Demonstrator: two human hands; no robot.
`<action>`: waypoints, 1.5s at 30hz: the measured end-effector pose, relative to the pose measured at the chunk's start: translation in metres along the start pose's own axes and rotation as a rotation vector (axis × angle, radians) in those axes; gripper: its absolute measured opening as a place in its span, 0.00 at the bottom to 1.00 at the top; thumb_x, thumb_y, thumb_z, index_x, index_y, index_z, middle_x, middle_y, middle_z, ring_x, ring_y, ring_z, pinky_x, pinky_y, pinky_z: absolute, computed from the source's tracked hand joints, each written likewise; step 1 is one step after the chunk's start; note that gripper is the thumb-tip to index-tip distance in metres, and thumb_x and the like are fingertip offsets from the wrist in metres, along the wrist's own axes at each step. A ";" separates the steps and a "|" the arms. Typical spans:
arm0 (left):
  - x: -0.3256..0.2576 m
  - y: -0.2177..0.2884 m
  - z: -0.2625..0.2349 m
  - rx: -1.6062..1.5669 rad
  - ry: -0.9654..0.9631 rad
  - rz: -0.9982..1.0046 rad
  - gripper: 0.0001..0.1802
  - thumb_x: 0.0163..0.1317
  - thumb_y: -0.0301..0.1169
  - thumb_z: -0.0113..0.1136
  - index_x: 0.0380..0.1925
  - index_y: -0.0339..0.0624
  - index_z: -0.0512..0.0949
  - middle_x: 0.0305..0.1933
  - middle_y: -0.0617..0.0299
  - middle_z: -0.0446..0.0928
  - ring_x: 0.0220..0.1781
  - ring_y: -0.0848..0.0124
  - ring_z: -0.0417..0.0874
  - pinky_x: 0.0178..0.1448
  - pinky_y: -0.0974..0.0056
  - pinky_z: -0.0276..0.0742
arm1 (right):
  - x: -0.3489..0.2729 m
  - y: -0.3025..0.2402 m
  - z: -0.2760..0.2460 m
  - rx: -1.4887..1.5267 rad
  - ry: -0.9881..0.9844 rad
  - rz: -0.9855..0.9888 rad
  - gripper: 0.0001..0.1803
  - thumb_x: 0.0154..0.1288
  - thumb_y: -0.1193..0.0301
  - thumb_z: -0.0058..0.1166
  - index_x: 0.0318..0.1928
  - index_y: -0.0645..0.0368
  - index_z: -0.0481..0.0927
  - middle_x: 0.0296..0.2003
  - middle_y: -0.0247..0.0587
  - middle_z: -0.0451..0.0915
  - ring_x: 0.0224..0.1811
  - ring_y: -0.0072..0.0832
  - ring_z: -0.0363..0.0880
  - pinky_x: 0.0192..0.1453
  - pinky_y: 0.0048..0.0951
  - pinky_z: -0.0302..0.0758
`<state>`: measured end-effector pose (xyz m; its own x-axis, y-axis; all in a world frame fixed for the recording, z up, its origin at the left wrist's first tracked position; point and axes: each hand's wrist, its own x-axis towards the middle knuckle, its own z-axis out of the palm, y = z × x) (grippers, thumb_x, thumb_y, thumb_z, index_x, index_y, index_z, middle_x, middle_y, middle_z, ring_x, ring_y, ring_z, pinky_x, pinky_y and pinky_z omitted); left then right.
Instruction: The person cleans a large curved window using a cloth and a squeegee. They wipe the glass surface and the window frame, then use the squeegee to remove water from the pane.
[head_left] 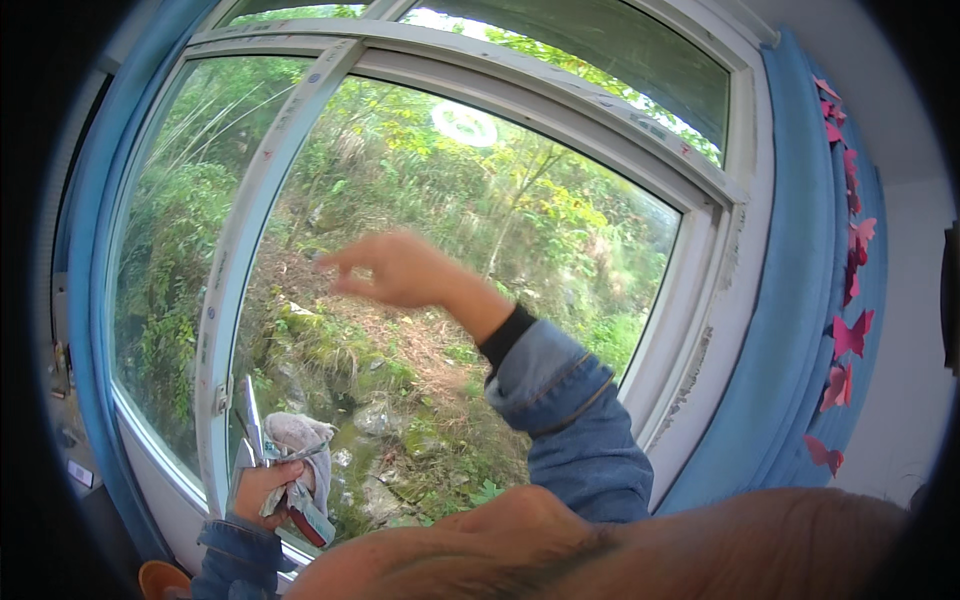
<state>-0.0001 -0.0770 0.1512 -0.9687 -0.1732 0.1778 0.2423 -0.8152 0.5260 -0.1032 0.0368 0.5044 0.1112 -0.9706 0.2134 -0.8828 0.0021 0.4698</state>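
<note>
My right hand (395,270) is raised in front of the large window pane (570,215), its fingers held apart and slightly smeared by motion. Nothing shows between them, and whether the fingertips touch the glass I cannot tell. Low on the left, my left hand (262,492) is closed around a bunched greyish-white cloth (302,438). In the same grip are a shiny metal piece with a narrow upright blade (252,412) and a packet-like thing with a red end (312,524); their kinds are unclear. That hand is beside the window's upright white bar (218,300).
Blue curtains hang at the left (95,290) and right (795,260) of the window. Pink and red paper butterflies (851,334) run down the right curtain. A latch (221,397) sits on the upright bar. An orange container (162,578) stands at the lower left.
</note>
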 end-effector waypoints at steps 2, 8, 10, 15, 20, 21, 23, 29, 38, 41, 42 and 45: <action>0.004 0.007 0.005 0.031 -0.036 0.009 0.13 0.56 0.20 0.59 0.41 0.40 0.75 0.31 0.63 0.77 0.28 0.73 0.78 0.33 0.67 0.77 | -0.019 -0.028 0.040 0.137 -0.125 -0.079 0.33 0.63 0.49 0.50 0.65 0.50 0.65 0.54 0.50 0.75 0.53 0.44 0.76 0.59 0.42 0.71; 0.014 0.026 0.030 0.110 -0.125 0.036 0.13 0.55 0.20 0.60 0.42 0.40 0.74 0.31 0.62 0.76 0.26 0.73 0.77 0.30 0.68 0.75 | -0.072 -0.073 0.160 1.190 0.036 -0.144 0.42 0.61 0.58 0.59 0.68 0.62 0.55 0.62 0.50 0.67 0.60 0.34 0.69 0.65 0.34 0.63; 0.012 0.032 0.024 0.123 -0.114 0.048 0.13 0.55 0.21 0.60 0.42 0.40 0.74 0.30 0.61 0.76 0.26 0.73 0.77 0.29 0.68 0.74 | -0.070 -0.068 0.173 1.310 -0.060 -0.067 0.37 0.62 0.61 0.59 0.67 0.62 0.58 0.58 0.45 0.70 0.57 0.29 0.70 0.63 0.31 0.64; 0.003 0.039 0.017 0.137 -0.086 0.053 0.14 0.55 0.21 0.60 0.42 0.39 0.74 0.30 0.60 0.76 0.25 0.74 0.76 0.27 0.69 0.72 | -0.072 -0.045 0.126 1.040 -0.182 -0.035 0.18 0.68 0.68 0.52 0.55 0.62 0.74 0.45 0.37 0.79 0.48 0.22 0.73 0.54 0.27 0.70; 0.029 0.028 0.032 0.135 -0.205 0.011 0.14 0.55 0.21 0.61 0.42 0.39 0.73 0.30 0.59 0.76 0.23 0.74 0.75 0.25 0.70 0.70 | -0.099 -0.024 0.086 1.142 -0.102 0.213 0.17 0.70 0.64 0.49 0.52 0.62 0.77 0.43 0.34 0.80 0.45 0.21 0.75 0.50 0.26 0.72; 0.026 0.028 0.033 0.142 -0.205 0.020 0.14 0.55 0.21 0.61 0.42 0.39 0.73 0.30 0.59 0.76 0.23 0.74 0.75 0.24 0.70 0.70 | -0.099 -0.021 0.086 1.247 -0.071 0.265 0.17 0.70 0.63 0.49 0.52 0.62 0.77 0.43 0.34 0.80 0.45 0.20 0.75 0.50 0.25 0.72; 0.021 0.026 0.034 0.143 -0.212 0.024 0.14 0.54 0.21 0.61 0.42 0.39 0.73 0.30 0.59 0.76 0.23 0.74 0.74 0.23 0.70 0.69 | -0.098 -0.023 0.089 1.382 0.088 0.332 0.19 0.70 0.61 0.50 0.50 0.65 0.77 0.40 0.36 0.81 0.40 0.21 0.79 0.46 0.24 0.75; 0.027 0.024 0.026 0.161 -0.279 -0.005 0.15 0.54 0.22 0.61 0.42 0.39 0.72 0.29 0.57 0.75 0.21 0.74 0.73 0.21 0.71 0.66 | -0.127 -0.006 0.064 1.445 0.562 0.627 0.23 0.69 0.58 0.49 0.49 0.68 0.76 0.41 0.42 0.81 0.42 0.28 0.81 0.48 0.31 0.79; 0.037 0.045 -0.010 0.179 -0.247 0.012 0.16 0.54 0.23 0.62 0.43 0.39 0.72 0.29 0.56 0.75 0.19 0.75 0.71 0.17 0.72 0.63 | -0.193 0.099 -0.106 0.263 1.839 0.172 0.17 0.71 0.66 0.46 0.52 0.67 0.71 0.47 0.45 0.76 0.46 0.31 0.77 0.50 0.28 0.74; 0.043 0.049 -0.021 0.176 -0.233 0.011 0.16 0.53 0.23 0.62 0.43 0.39 0.71 0.29 0.55 0.75 0.18 0.75 0.71 0.16 0.73 0.62 | -0.209 0.138 -0.177 -0.338 1.674 0.219 0.23 0.66 0.71 0.51 0.59 0.67 0.67 0.51 0.49 0.75 0.51 0.32 0.74 0.57 0.30 0.69; 0.041 0.052 -0.027 0.175 -0.212 0.019 0.16 0.53 0.23 0.62 0.43 0.39 0.71 0.29 0.55 0.75 0.18 0.75 0.70 0.15 0.73 0.61 | -0.207 0.150 -0.187 -0.453 1.595 0.405 0.25 0.63 0.69 0.52 0.60 0.61 0.68 0.51 0.50 0.76 0.52 0.36 0.75 0.56 0.33 0.69; 0.039 0.059 -0.048 0.150 -0.173 0.033 0.17 0.53 0.23 0.62 0.43 0.39 0.71 0.29 0.54 0.75 0.17 0.75 0.70 0.14 0.73 0.60 | -0.197 0.161 -0.215 -0.720 1.395 0.652 0.23 0.62 0.60 0.50 0.58 0.50 0.73 0.48 0.51 0.79 0.50 0.46 0.77 0.54 0.38 0.71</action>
<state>-0.0261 -0.1585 0.1499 -0.9396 -0.0906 0.3300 0.2914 -0.7172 0.6330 -0.1686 0.2798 0.7225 0.4739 0.1683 0.8643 -0.6134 0.7673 0.1870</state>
